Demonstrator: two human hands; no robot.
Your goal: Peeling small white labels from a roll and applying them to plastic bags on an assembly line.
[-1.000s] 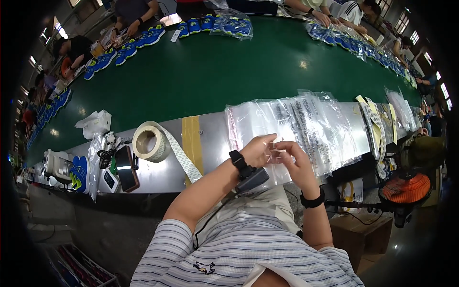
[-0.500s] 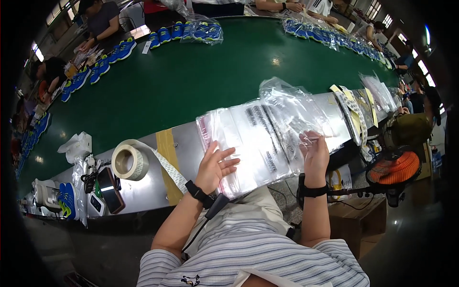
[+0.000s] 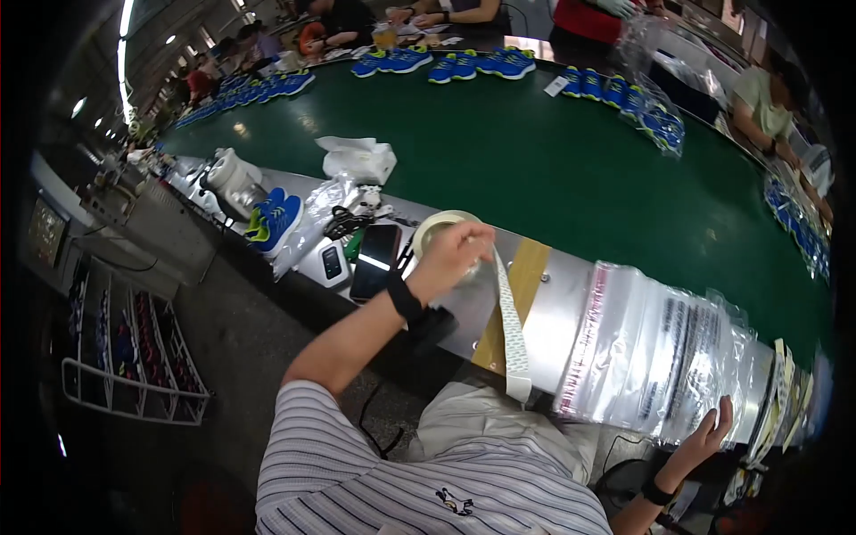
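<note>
My left hand (image 3: 452, 259) reaches over a roll of white stickers (image 3: 439, 220), its fingers curled round the side where the strip leaves the roll. The hand hides much of the roll, and the fingertips are hard to see. From there the printed sticker strip (image 3: 510, 325) hangs down over the bench's near edge. At the right, my right hand (image 3: 700, 446) is open at the near edge of a stack of clear plastic bags (image 3: 629, 348). Its fingers are stretched out beside the bags with nothing between them.
A phone (image 3: 376, 260), a white device (image 3: 323, 265), cables and blue shoes (image 3: 275, 221) lie left on the metal bench (image 3: 562, 308). Beyond runs a green belt (image 3: 535, 143) with more blue shoes (image 3: 481, 64) along its far side. Several people work there. A wire rack (image 3: 134, 357) stands lower left.
The view has swung left. My left hand has left the bags for the sticker roll. My right hand has let go of the crumpled clear bag it was lifting.
</note>
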